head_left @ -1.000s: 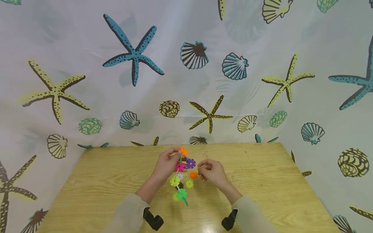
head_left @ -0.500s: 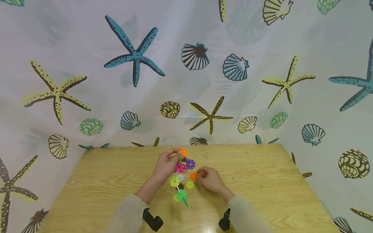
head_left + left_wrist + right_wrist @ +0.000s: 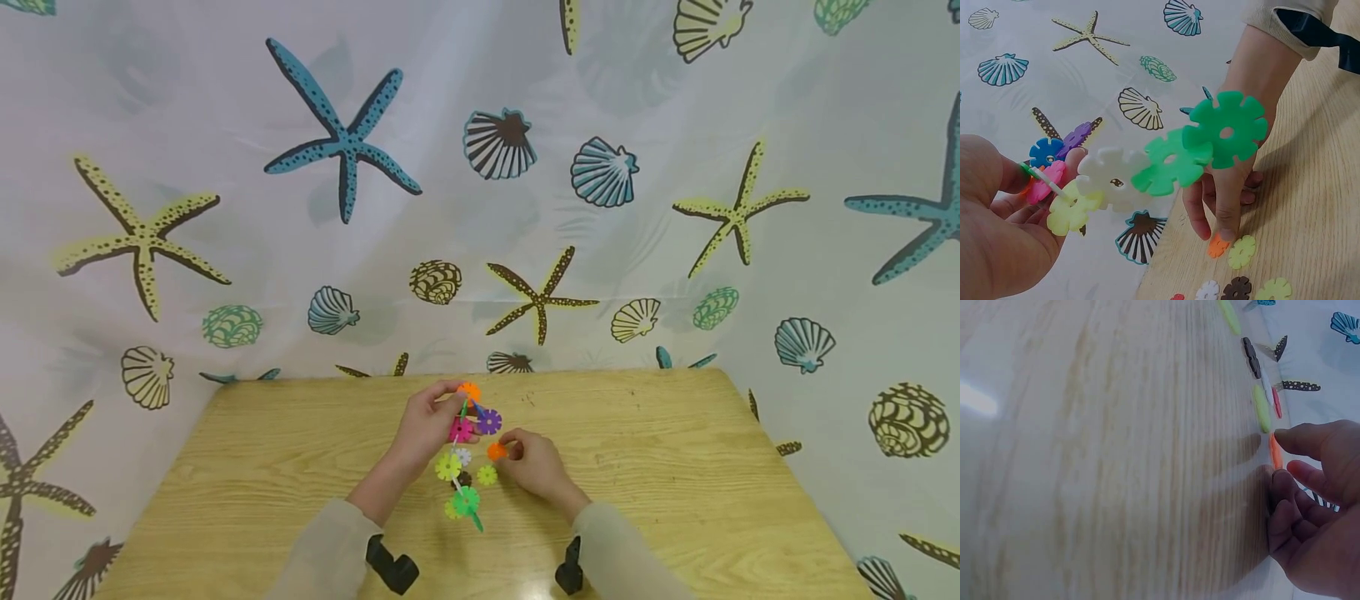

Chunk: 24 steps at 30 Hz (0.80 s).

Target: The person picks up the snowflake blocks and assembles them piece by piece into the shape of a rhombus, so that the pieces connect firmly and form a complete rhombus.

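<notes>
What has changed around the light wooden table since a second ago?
The person's bare right hand moved left and slightly toward the body; its thumb and finger now pinch the loose orange, flower-shaped plastic disc. Nothing was visibly let go. The bare left hand still holds the multicoloured chain of flower-shaped plastic discs, and the other loose discs stay put.

From where I sit, I can't read any text, label, brand, number or sign in the head view or either wrist view; a few small dark marks [image 3: 528, 400] near the far edge of the wooden table [image 3: 660, 467] are too small for me to tell whether they are writing, and the cloth [image 3: 450, 229] behind it bears printed starfish and shells
</notes>
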Tool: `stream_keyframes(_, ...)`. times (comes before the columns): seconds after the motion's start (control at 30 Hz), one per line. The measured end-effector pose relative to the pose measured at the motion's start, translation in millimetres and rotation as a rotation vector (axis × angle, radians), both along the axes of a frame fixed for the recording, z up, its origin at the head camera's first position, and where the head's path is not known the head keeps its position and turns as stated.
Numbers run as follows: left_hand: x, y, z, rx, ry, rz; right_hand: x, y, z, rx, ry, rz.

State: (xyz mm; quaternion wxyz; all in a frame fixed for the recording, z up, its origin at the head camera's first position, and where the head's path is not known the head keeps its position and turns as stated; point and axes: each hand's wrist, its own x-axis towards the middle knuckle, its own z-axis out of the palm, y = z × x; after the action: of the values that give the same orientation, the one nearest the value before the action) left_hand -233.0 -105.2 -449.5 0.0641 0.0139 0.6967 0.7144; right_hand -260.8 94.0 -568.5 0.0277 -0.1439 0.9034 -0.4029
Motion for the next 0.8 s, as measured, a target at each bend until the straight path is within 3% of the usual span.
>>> stream_keyframes(0.37,0.4,-1.1,-0.4,-0.003,0.004,-0.007,3.5,-5.1,2.5,0.088,0.016,-0.010)
stream_keyframes(0.8,0.0,-1.1,3.6,0.007,-0.006,0.001,2.1,-4.5,6.0,0.074,0.005,-0.017)
